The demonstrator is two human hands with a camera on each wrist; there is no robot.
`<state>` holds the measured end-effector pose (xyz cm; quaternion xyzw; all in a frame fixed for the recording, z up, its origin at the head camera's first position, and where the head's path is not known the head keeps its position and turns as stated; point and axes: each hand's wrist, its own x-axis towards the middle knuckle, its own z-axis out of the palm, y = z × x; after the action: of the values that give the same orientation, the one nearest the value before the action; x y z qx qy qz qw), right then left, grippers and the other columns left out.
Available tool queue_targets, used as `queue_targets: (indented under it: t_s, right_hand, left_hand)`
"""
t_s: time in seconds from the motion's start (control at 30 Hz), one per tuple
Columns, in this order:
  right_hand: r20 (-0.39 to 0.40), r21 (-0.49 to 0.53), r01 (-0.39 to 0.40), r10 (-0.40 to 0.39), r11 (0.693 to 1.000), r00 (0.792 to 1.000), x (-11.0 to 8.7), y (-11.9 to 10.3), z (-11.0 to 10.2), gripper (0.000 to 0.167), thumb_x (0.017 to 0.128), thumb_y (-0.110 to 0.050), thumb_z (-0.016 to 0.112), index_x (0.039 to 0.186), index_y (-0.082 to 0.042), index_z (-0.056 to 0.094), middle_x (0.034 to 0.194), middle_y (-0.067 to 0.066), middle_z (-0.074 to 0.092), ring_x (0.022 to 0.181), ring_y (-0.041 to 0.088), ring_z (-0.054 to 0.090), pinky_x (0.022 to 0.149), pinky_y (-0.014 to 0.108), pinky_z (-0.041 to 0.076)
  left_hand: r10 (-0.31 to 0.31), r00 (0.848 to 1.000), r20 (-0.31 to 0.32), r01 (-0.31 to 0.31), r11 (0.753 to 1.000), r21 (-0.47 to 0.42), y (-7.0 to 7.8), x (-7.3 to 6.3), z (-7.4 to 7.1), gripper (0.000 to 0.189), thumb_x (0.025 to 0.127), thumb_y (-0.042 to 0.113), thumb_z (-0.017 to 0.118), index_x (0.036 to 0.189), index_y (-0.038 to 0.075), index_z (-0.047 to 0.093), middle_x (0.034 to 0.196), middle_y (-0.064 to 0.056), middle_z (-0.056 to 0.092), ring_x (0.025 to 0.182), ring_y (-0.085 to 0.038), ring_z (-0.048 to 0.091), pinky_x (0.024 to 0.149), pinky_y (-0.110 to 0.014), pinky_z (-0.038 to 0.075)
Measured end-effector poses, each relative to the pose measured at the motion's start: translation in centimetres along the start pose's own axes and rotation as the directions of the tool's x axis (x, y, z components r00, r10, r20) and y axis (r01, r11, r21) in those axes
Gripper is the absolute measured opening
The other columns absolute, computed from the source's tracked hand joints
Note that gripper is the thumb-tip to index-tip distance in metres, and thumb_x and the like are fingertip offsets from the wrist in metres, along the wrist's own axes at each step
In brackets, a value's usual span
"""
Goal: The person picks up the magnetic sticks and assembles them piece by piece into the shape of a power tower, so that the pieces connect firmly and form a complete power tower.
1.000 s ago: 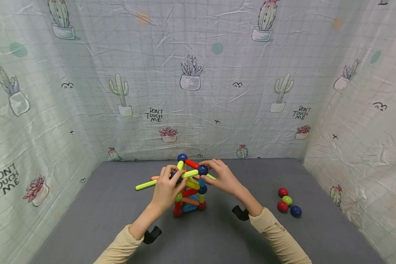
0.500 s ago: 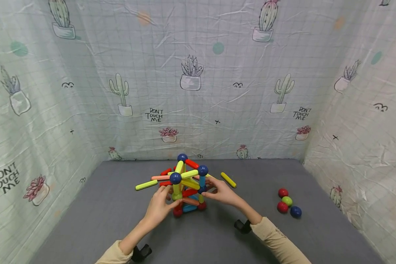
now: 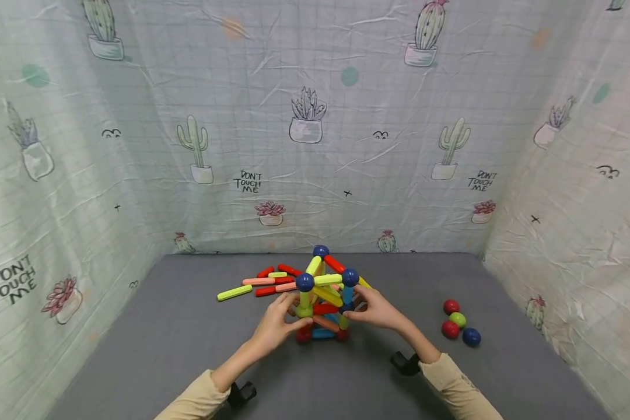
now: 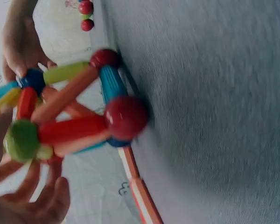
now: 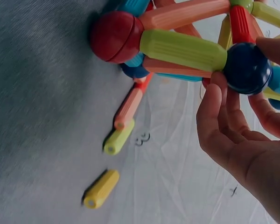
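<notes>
A two-tier tower of building sticks and balls [image 3: 328,296] stands between both hands in the head view. Blue balls top it, the upper one [image 3: 321,251] at the back; red balls [image 4: 126,117] form its bottom corners. My left hand [image 3: 273,325] grips its left side at the middle tier, thumb and fingers around the green ball [image 4: 21,140]. On the opposite side, my right hand [image 3: 379,310] pinches the mid-level blue ball [image 5: 247,68] between thumb and fingers. A lime stick [image 5: 182,50] runs from that ball down to a red ball [image 5: 115,37].
Loose red, salmon and lime sticks [image 3: 257,281] lie behind and left of the tower. A yellow stick [image 5: 101,189] lies behind it, to the right. Several loose balls [image 3: 450,329] cluster at the right of the grey table [image 3: 136,361]. A cactus-print curtain [image 3: 346,146] surrounds it.
Both hands came down from the top blue balls to the middle tier. Since half a second ago, the tower has shifted right with both hands on it. The loose balls stayed put.
</notes>
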<state>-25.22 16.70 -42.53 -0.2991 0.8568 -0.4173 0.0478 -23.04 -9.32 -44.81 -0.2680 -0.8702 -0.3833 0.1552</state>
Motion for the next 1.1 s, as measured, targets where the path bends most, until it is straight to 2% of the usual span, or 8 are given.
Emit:
queue_targets:
  t_s: [0.1, 0.2, 0.37, 0.5, 0.6, 0.73, 0.87, 1.1]
  right_hand:
    - [-0.011, 0.003, 0.001, -0.001, 1.000, 1.000, -0.8, 0.4, -0.6, 0.042, 0.082, -0.023, 0.064, 0.116, -0.003, 0.047, 0.098, 0.013, 0.059, 0.082, 0.016, 0.059, 0.070, 0.028, 0.052]
    - [-0.017, 0.016, 0.005, -0.005, 1.000, 1.000, -1.3, 0.8, -0.9, 0.048, 0.082, -0.023, 0.064, 0.121, -0.002, 0.046, 0.101, 0.013, 0.058, 0.083, 0.017, 0.059, 0.070, 0.028, 0.052]
    - [-0.011, 0.027, 0.005, -0.004, 1.000, 1.000, -1.7, 1.1, -0.9, 0.050, 0.083, -0.020, 0.063, 0.125, -0.001, 0.043, 0.105, 0.014, 0.057, 0.086, 0.019, 0.059, 0.072, 0.030, 0.051]
    - [-0.019, 0.016, 0.003, -0.003, 1.000, 1.000, -2.0, 0.3, -0.9, 0.051, 0.083, -0.014, 0.062, 0.126, 0.002, 0.041, 0.104, 0.015, 0.057, 0.085, 0.022, 0.059, 0.071, 0.032, 0.051]
    - [-0.015, 0.010, 0.009, -0.009, 1.000, 1.000, -2.3, -1.0, -1.2, 0.049, 0.083, -0.011, 0.061, 0.125, 0.004, 0.041, 0.103, 0.017, 0.057, 0.084, 0.024, 0.059, 0.070, 0.032, 0.052]
    - [-0.002, 0.005, 0.006, -0.006, 1.000, 1.000, -2.6, -2.2, -1.6, 0.045, 0.083, -0.010, 0.061, 0.122, 0.005, 0.044, 0.102, 0.017, 0.058, 0.084, 0.025, 0.059, 0.071, 0.032, 0.052]
    - [0.003, 0.012, 0.006, -0.006, 1.000, 1.000, -2.6, -2.2, -1.7, 0.044, 0.083, -0.010, 0.061, 0.121, 0.004, 0.044, 0.102, 0.017, 0.058, 0.085, 0.026, 0.059, 0.071, 0.032, 0.052]
    - [0.022, 0.031, 0.017, -0.018, 0.999, 1.000, -2.6, -2.2, -1.7, 0.047, 0.083, -0.008, 0.060, 0.123, 0.007, 0.041, 0.102, 0.017, 0.057, 0.085, 0.028, 0.058, 0.072, 0.035, 0.051]
  left_hand:
    - [0.047, 0.989, 0.141, -0.055, 0.997, 0.055, -1.5, 0.6, -0.8, 0.050, 0.074, 0.040, 0.068, 0.114, 0.013, 0.056, 0.104, -0.004, 0.057, 0.085, -0.020, 0.057, 0.070, -0.034, 0.049]
    - [0.064, 0.979, 0.195, -0.098, 0.980, 0.172, -4.7, 1.4, -2.2, 0.045, 0.073, 0.036, 0.070, 0.111, 0.013, 0.059, 0.108, -0.005, 0.059, 0.093, -0.021, 0.057, 0.075, -0.036, 0.049]
    - [0.014, 0.998, 0.061, -0.040, 0.893, 0.449, -11.3, 2.3, -4.5, 0.028, 0.075, 0.020, 0.070, 0.099, 0.006, 0.064, 0.094, -0.009, 0.061, 0.081, -0.023, 0.057, 0.066, -0.037, 0.047]
    - [0.018, 1.000, 0.003, -0.017, 0.829, 0.559, -14.1, 3.3, -5.1, 0.022, 0.077, 0.014, 0.068, 0.096, 0.003, 0.065, 0.087, -0.011, 0.060, 0.076, -0.026, 0.054, 0.061, -0.038, 0.046]
    - [0.059, 0.998, 0.026, -0.063, 0.801, 0.595, -14.5, 4.4, -4.5, 0.022, 0.080, 0.015, 0.065, 0.099, 0.003, 0.064, 0.091, -0.011, 0.060, 0.079, -0.027, 0.054, 0.063, -0.040, 0.047]
    - [0.065, 0.994, 0.092, -0.107, 0.805, 0.584, -14.1, 5.7, -2.7, 0.025, 0.084, 0.016, 0.059, 0.105, 0.003, 0.062, 0.098, -0.012, 0.061, 0.085, -0.029, 0.055, 0.067, -0.043, 0.047]
    - [0.016, 0.993, 0.113, -0.078, 0.820, 0.567, -13.7, 6.7, -1.1, 0.028, 0.087, 0.016, 0.056, 0.112, 0.005, 0.060, 0.106, -0.012, 0.062, 0.091, -0.030, 0.054, 0.071, -0.046, 0.046]
    - [-0.086, 0.984, 0.154, -0.028, 0.787, 0.616, -13.3, 7.5, -0.1, 0.032, 0.088, 0.025, 0.054, 0.117, 0.013, 0.059, 0.110, -0.010, 0.062, 0.097, -0.029, 0.053, 0.075, -0.047, 0.046]
